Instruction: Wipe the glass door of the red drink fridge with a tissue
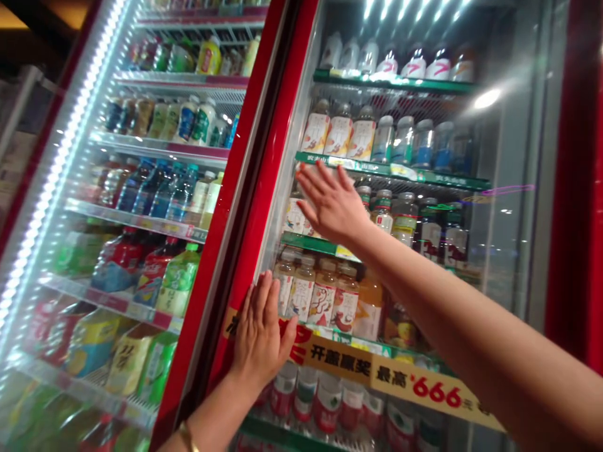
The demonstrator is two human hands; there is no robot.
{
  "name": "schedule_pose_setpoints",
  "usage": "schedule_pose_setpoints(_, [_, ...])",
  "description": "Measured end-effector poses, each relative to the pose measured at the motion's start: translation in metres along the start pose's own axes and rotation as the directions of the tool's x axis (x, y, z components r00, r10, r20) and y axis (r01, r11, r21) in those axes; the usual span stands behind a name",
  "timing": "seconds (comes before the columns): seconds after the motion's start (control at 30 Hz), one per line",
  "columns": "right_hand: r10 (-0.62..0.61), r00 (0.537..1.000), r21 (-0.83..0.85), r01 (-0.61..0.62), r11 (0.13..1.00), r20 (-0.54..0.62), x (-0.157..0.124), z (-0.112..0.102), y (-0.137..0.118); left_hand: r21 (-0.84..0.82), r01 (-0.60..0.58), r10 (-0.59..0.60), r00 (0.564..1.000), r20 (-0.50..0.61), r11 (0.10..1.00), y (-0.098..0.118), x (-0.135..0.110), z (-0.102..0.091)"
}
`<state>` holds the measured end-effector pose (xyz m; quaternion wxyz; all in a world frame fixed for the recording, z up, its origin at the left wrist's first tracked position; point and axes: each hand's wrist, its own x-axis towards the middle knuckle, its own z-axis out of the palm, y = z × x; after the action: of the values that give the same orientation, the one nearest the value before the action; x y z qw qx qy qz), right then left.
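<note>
So, left hand [260, 331]: fingers [265, 296] spread, flat on the glass door [499, 251] beside its red frame [252, 220].
Right hand [333, 202]: fingers [315, 183] spread, flat, holding nothing.
Behind the fingers: bottled drinks [323, 298].

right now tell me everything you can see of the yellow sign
The yellow sign is a long printed strip across the glass door, slanting down to the right from the red door frame. It carries black and red Chinese characters and a large red "666"; its material is hard to tell. The left hand, fingers spread, covers part of its left end.
</note>
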<state>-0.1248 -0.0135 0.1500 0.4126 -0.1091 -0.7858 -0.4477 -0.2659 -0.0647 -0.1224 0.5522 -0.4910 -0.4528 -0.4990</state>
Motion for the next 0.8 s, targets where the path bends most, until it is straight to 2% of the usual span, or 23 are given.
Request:
schedule_pose_setpoints(0.07, [0.248, 0.966, -0.030, -0.250, 0.968, -0.070, 0.016, -0.002, 0.001, -0.023, 0.003, -0.003, 1.000, 0.003, 1.000, -0.002, 0.000, -0.001])
schedule_pose_setpoints(0.1, [0.284, 0.956, -0.045, -0.288, 0.957, -0.075, 0.013, -0.001, -0.008, -0.038, 0.005, -0.005, 1.000, 0.006, 0.999, -0.003, 0.000, -0.001])
schedule_pose_setpoints(0.13, [0.255, 0.965, -0.063, -0.259, 0.964, -0.055, 0.002, 0.002, -0.020, -0.054, 0.002, -0.002, 1.000, 0.010, 0.999, -0.004, 0.000, -0.001])
schedule_pose_setpoints(0.17, [0.175, 0.984, -0.079, -0.176, 0.981, -0.017, -0.019, 0.005, -0.035, -0.071, -0.006, 0.007, 1.000, 0.016, 0.997, -0.005, 0.001, -0.001])
schedule_pose_setpoints(0.23, [-0.049, 0.995, -0.076, 0.056, 0.996, 0.088, -0.086, 0.008, -0.059, -0.101, -0.023, 0.027, 0.999, 0.034, 0.995, -0.007, 0.002, 0.001])
schedule_pose_setpoints(0.27, [-0.097, 0.988, -0.067, 0.106, 0.992, 0.124, -0.127, 0.006, -0.064, -0.113, -0.027, 0.032, 0.999, 0.041, 0.993, -0.007, 0.003, 0.001])
schedule_pose_setpoints(0.3, [-0.062, 0.987, -0.075, 0.074, 0.994, 0.148, -0.169, 0.000, -0.061, -0.122, -0.027, 0.033, 0.998, 0.047, 0.992, -0.007, 0.003, 0.001])
schedule_pose_setpoints(0.33, [0.057, 0.987, -0.110, -0.040, 0.993, 0.153, -0.210, -0.009, -0.051, -0.129, -0.024, 0.031, 0.998, 0.053, 0.991, -0.006, 0.003, 0.002])
schedule_pose_setpoints(0.37, [0.229, 0.968, -0.156, -0.212, 0.965, 0.100, -0.246, -0.018, -0.035, -0.132, -0.020, 0.028, 0.998, 0.059, 0.991, -0.005, 0.004, 0.001])
schedule_pose_setpoints(0.4, [0.411, 0.912, -0.189, -0.403, 0.896, 0.004, -0.274, -0.028, -0.016, -0.134, -0.019, 0.028, 0.998, 0.065, 0.991, -0.004, 0.004, 0.001])
schedule_pose_setpoints(0.43, [0.553, 0.824, -0.197, -0.566, 0.800, -0.121, -0.293, -0.035, 0.003, -0.134, -0.019, 0.028, 0.997, 0.068, 0.991, -0.004, 0.004, 0.001])
schedule_pose_setpoints(0.47, [0.649, 0.725, -0.185, -0.687, 0.702, -0.229, -0.303, -0.039, 0.017, -0.134, -0.018, 0.027, 0.997, 0.071, 0.991, -0.003, 0.004, 0.001])
schedule_pose_setpoints(0.5, [0.700, 0.645, -0.168, -0.761, 0.627, -0.308, -0.305, -0.038, 0.024, -0.133, -0.012, 0.022, 0.997, 0.072, 0.991, -0.003, 0.003, 0.000])
schedule_pose_setpoints(0.53, [0.720, 0.601, -0.158, -0.795, 0.586, -0.347, -0.300, -0.034, 0.020, -0.133, -0.003, 0.013, 0.997, 0.075, 0.991, -0.003, 0.003, 0.000])
schedule_pose_setpoints(0.57, [0.723, 0.601, -0.160, -0.795, 0.585, -0.341, -0.292, -0.026, 0.007, -0.134, 0.007, 0.004, 0.997, 0.081, 0.991, -0.004, 0.003, 0.000])
schedule_pose_setpoints(0.6, [0.705, 0.641, -0.174, -0.765, 0.620, -0.305, -0.282, -0.015, -0.016, -0.136, 0.014, -0.002, 0.996, 0.088, 0.991, -0.005, 0.002, -0.001])
schedule_pose_setpoints(0.63, [0.673, 0.701, -0.180, -0.712, 0.678, -0.235, -0.274, -0.004, -0.044, -0.139, 0.018, -0.004, 0.995, 0.098, 0.990, -0.005, 0.002, -0.001])
schedule_pose_setpoints(0.67, [0.594, 0.791, -0.169, -0.612, 0.773, -0.148, -0.270, 0.006, -0.074, -0.144, 0.018, -0.003, 0.995, 0.104, 0.989, -0.006, 0.002, -0.001])
schedule_pose_setpoints(0.7, [0.463, 0.884, -0.157, -0.468, 0.870, -0.070, -0.273, 0.015, -0.102, -0.148, 0.018, -0.003, 0.995, 0.104, 0.989, -0.007, 0.002, 0.000])
schedule_pose_setpoints(0.73, [0.308, 0.951, -0.142, -0.301, 0.943, 0.032, -0.282, 0.020, -0.124, -0.151, 0.017, -0.002, 0.995, 0.096, 0.988, -0.008, 0.002, 0.000])
schedule_pose_setpoints(0.77, [0.211, 0.974, -0.123, -0.199, 0.972, 0.089, -0.299, 0.021, -0.137, -0.150, 0.020, -0.006, 0.996, 0.092, 0.988, -0.008, 0.001, 0.000])
schedule_pose_setpoints(0.8, [0.185, 0.976, -0.120, -0.171, 0.978, 0.119, -0.321, 0.018, -0.141, -0.147, 0.025, -0.011, 0.996, 0.091, 0.989, -0.008, 0.001, 0.000])
